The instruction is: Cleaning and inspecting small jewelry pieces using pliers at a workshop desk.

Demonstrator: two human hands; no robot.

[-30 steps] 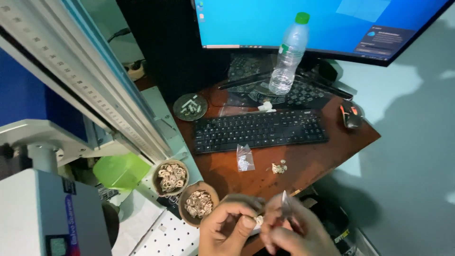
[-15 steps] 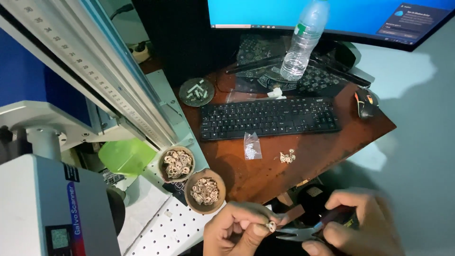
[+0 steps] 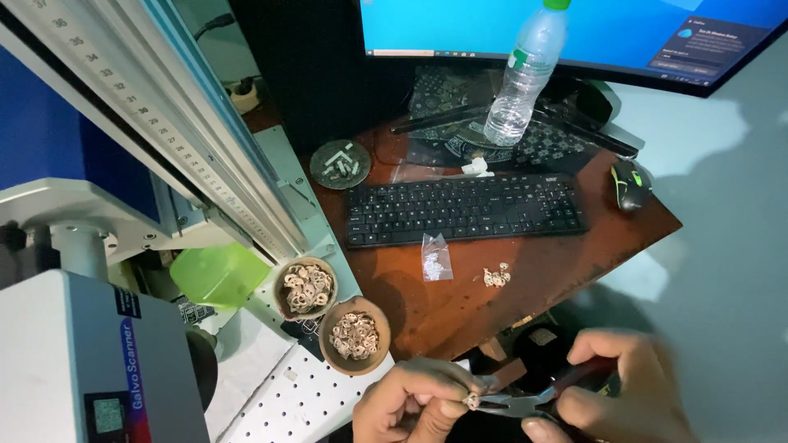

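Hands work close together at the bottom edge of the frame. The left hand (image 3: 414, 404) pinches a small pale ring piece (image 3: 472, 400) between thumb and fingertips, clamped on it. The right hand (image 3: 628, 394), lower right, is closed around the handles of a pair of pliers (image 3: 525, 402), whose tips meet the ring piece.

Just up and left of the left hand, two round brown bowls (image 3: 355, 335) hold heaps of similar pale rings; the second bowl (image 3: 306, 287) sits touching a green plastic container (image 3: 217, 275). Both rest beside a white perforated plate (image 3: 304, 402) of a machine that fills the left of the frame.

On the reddish-brown tabletop (image 3: 574, 254) in the middle lie a small clear bag (image 3: 436, 258) and a little pile of loose rings (image 3: 495, 276), with a black keyboard (image 3: 464, 209) just above them. A mouse (image 3: 628, 182) sits at the right, a clear water bottle (image 3: 525, 78) stands before a monitor (image 3: 574, 33) at the top, and a round ashtray (image 3: 340, 163) is left of the keyboard.
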